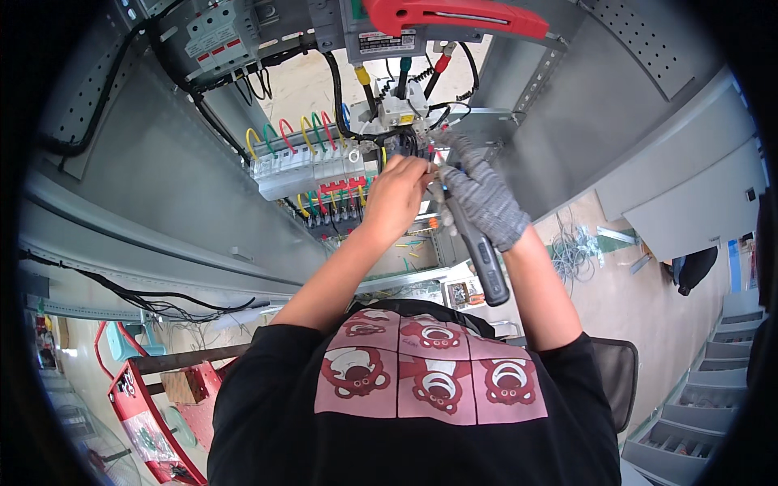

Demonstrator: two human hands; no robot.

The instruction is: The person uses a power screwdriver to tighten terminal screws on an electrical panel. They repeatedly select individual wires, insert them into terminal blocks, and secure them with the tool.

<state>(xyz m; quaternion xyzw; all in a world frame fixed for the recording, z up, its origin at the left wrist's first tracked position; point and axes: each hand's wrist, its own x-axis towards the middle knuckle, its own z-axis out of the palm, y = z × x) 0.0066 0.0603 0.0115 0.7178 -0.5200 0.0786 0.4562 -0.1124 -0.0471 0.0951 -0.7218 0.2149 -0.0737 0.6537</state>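
Observation:
My right hand (486, 202), in a grey knit glove, is closed around a slim dark electric screwdriver (485, 263). Its body slants down toward me, and the tip end lies up by my left fingers. My bare left hand (395, 198) is closed in a pinch beside that tip; whatever is between its fingers is too small to make out. Just beyond both hands sits a pale wired component (401, 109) with black cables around it. To the left of my left hand runs a row of grey circuit breakers (304, 172) with yellow, green and red wires.
Grey cabinet walls (567, 113) stand on both sides. Overhead is a switch with a red handle (454, 14), and a surge protector block (219, 44) hangs at upper left. A red cart (150, 421) stands lower left, a tangle of wire (574, 253) on the floor at right.

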